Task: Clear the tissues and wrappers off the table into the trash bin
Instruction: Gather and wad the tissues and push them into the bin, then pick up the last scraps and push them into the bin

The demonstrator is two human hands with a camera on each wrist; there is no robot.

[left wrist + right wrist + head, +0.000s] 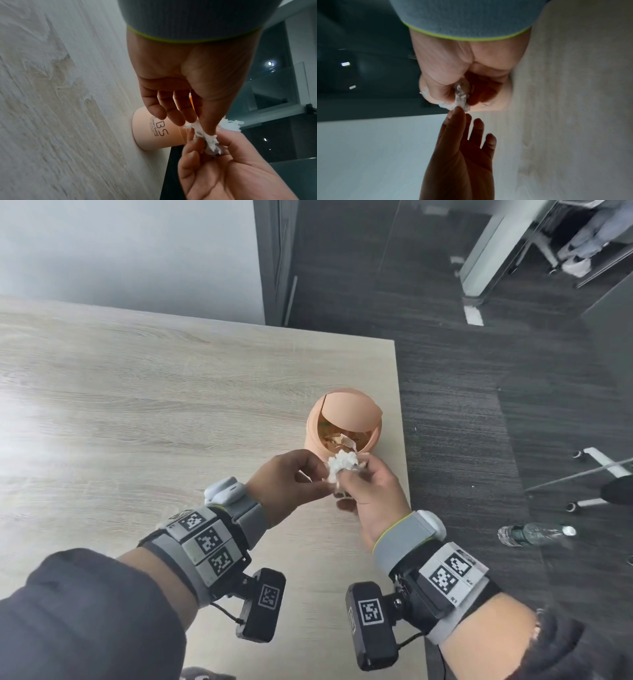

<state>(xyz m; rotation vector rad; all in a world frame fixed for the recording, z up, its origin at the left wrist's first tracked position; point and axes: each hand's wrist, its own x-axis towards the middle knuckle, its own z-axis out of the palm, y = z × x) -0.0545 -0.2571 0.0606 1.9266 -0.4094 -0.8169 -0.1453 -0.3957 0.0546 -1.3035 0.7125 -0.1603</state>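
The right hand (368, 494) has its fingers curled round a crumpled white tissue (342, 465), with what looks like a clear wrapper (461, 93) bunched in the same grip. The left hand (291, 481) meets it at mid-frame in the head view, thumb and forefinger pinching the tissue's near edge while its other fingers stay loosely spread. Both hands seem to be gathering the scraps into one wad so nothing slips loose on the way in. Just above them in the frame stands the peach trash bin (342, 422), its swing lid tipped open and paper already lying inside. It sits by the right edge of the wooden table (154, 405), close enough for a short drop.
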